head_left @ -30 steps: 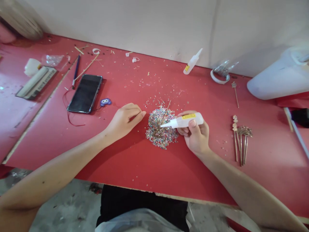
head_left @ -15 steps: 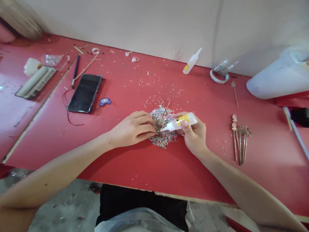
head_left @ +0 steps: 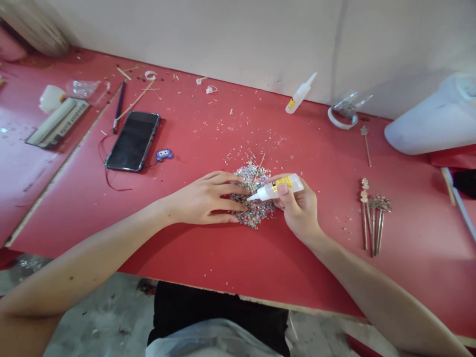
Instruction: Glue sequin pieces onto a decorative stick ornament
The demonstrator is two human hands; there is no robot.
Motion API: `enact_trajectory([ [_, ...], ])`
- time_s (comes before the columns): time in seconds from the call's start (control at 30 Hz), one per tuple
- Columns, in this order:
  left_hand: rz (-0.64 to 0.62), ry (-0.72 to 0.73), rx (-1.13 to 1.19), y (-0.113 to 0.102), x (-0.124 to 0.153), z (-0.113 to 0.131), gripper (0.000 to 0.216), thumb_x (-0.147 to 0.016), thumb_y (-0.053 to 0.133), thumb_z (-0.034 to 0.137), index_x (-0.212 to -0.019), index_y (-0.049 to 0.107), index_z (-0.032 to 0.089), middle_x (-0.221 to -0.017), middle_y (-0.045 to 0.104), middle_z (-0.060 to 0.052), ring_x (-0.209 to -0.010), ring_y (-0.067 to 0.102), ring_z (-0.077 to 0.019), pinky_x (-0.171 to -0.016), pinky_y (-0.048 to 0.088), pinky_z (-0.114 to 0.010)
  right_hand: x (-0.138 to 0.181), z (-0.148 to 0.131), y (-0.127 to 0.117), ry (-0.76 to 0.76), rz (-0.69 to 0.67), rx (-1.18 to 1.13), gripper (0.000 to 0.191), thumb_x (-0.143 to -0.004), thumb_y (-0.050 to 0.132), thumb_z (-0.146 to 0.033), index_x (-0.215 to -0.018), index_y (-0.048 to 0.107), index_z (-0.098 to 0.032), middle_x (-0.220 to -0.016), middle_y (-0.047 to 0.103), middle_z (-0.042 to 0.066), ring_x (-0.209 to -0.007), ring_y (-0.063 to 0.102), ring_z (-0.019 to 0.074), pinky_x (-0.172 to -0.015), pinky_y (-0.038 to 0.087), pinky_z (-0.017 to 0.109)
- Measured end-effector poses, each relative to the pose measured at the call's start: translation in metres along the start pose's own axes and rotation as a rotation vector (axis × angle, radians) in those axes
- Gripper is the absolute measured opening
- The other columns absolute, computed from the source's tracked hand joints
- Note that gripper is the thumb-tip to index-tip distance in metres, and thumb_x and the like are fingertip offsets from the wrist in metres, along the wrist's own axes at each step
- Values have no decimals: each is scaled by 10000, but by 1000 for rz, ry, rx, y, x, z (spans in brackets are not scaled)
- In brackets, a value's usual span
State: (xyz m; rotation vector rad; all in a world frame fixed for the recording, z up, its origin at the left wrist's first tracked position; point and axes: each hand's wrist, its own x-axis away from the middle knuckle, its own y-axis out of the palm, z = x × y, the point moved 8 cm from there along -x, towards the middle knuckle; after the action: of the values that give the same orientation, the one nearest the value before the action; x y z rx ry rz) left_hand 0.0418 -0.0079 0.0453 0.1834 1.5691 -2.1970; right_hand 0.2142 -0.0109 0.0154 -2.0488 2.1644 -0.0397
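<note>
Left hand (head_left: 204,201): laid palm down on the red bench (head_left: 230,258), fingers (head_left: 232,190) spread and released, nothing grasped; the fingertips are resting on the left edge of the glitter pile (head_left: 256,198).
Right hand (head_left: 299,208): fingers clenched around a small white glue bottle (head_left: 278,187), thumb pressed over the yellow label.
Glue bottle: held nearly level just above the pile, nozzle pointed left toward the left fingertips; whether the tip touches the glitter cannot be told.
Glitter pile: a loose multicoloured heap at mid-bench, between the two hands; scattered flecks are seen on the bench behind it.
Thin stick (head_left: 257,171): tilted, its lower end in the far side of the pile, just beside the bottle.
Decorated sticks (head_left: 372,218): a small group laid side by side on the bench, well to the right of the right hand, ornamented ends away from the person.
Single stick (head_left: 366,144): lying apart, farther back on the right.
Second glue bottle (head_left: 301,93): lying against the wall at the back.
Tape roll (head_left: 340,119): near the second glue bottle, clear wrapping on it.
Phone (head_left: 133,141): dark screen up, at left, well apart from the hands; a small purple item (head_left: 163,154) is just beside it.
Pen (head_left: 119,106): lying behind the phone.
White container (head_left: 431,121): on its side at far right.
</note>
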Motion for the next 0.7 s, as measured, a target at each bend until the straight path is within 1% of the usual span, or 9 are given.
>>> enact_trajectory([
  [0.3,-9,5,-2,1,1,-2,267,-940,563,416,-1107,707,265,-1319,620,-47,-1290,484,-258,-1090,379,-434,0,-3,0,-1,5,188,314,-894,577,-496,-935,656,-195,-613,516,-34,-480,387,70,-443,302,227],
  [0.47,-9,6,-5,1,0,-3,304,-942,557,420,-1170,678,259,-1317,622,-56,-1290,484,-259,-1093,377,-438,1,-1,1,3,-9,208,305,-906,563,-488,-954,657,-201,-635,535,-30,-480,394,66,-445,314,226],
  [0.7,-22,14,-15,2,-1,-2,307,-944,551,431,-1161,681,257,-1306,625,-57,-1284,484,-265,-1091,376,-444,2,-2,0,-10,-6,270,288,-904,568,-485,-955,647,-212,-646,549,-34,-477,411,65,-444,326,223],
])
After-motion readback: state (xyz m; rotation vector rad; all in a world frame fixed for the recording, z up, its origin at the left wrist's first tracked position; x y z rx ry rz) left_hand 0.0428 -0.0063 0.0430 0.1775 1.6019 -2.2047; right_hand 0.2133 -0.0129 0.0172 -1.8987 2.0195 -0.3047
